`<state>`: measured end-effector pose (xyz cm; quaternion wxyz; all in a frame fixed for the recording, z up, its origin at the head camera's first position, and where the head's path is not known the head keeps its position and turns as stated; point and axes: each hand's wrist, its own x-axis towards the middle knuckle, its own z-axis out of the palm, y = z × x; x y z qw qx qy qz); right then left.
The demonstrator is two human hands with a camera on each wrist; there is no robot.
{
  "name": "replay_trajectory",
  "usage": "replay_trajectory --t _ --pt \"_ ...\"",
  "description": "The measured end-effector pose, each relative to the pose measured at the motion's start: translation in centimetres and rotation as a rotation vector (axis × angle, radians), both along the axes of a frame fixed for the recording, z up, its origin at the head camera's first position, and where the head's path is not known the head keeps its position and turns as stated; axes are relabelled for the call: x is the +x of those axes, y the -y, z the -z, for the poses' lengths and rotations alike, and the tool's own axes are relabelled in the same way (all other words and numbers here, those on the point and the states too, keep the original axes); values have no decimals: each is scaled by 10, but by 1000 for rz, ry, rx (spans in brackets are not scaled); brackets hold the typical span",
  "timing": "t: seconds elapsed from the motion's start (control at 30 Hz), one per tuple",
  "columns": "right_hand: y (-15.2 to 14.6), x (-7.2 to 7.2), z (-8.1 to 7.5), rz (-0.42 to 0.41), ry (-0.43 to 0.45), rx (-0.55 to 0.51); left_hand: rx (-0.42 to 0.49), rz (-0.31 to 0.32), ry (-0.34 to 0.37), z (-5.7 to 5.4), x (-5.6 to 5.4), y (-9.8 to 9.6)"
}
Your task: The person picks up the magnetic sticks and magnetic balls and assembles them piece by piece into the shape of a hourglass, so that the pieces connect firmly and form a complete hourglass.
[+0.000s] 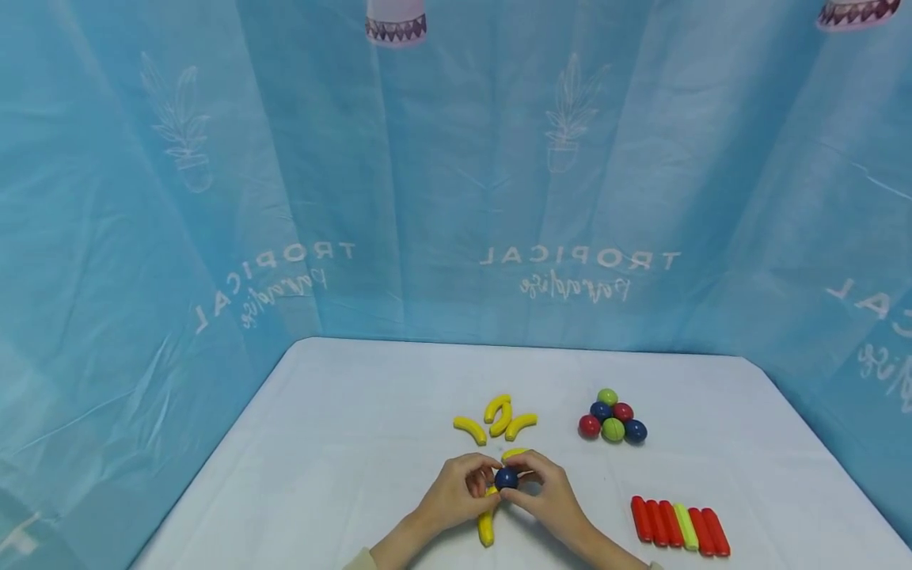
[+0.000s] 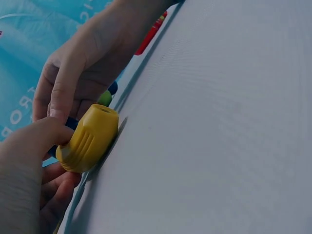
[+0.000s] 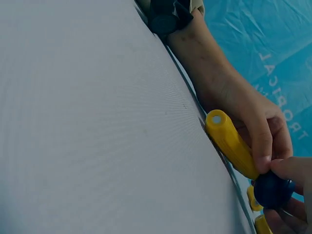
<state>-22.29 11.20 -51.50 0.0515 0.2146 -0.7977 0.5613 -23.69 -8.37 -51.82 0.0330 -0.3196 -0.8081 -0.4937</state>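
Note:
A shiny dark blue ball (image 1: 506, 478) sits between the fingertips of both hands, which meet around it low in the head view. My left hand (image 1: 461, 489) pinches it from the left, and my right hand (image 1: 547, 492) from the right. One toy banana (image 1: 487, 524) lies just under and in front of the hands. Another banana (image 1: 514, 454) shows partly behind the right fingers. In the left wrist view a yellow banana (image 2: 92, 136) hides most of the ball. The right wrist view shows thumbs and fingers on the ball (image 3: 272, 189).
Several more toy bananas (image 1: 499, 419) lie fanned out beyond the hands on the white table (image 1: 356, 412). To the right is a cluster of red, green and blue balls (image 1: 613, 430). Nearer stands a row of red sticks (image 1: 642, 519) with one yellow-green stick (image 1: 685, 526). Blue curtains (image 1: 442, 198) surround the table.

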Motion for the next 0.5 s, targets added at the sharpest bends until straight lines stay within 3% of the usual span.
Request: replay_trajectory --t 0.13,0.33,0.5 --pt "-1 -1 2 -5 -14 41 16 52 -16 0 0 0" --pt "-5 -3 2 8 -98 91 -8 34 1 -1 1 0" --pt "-8 -11 -1 146 -180 102 -60 2 8 1 -4 6"
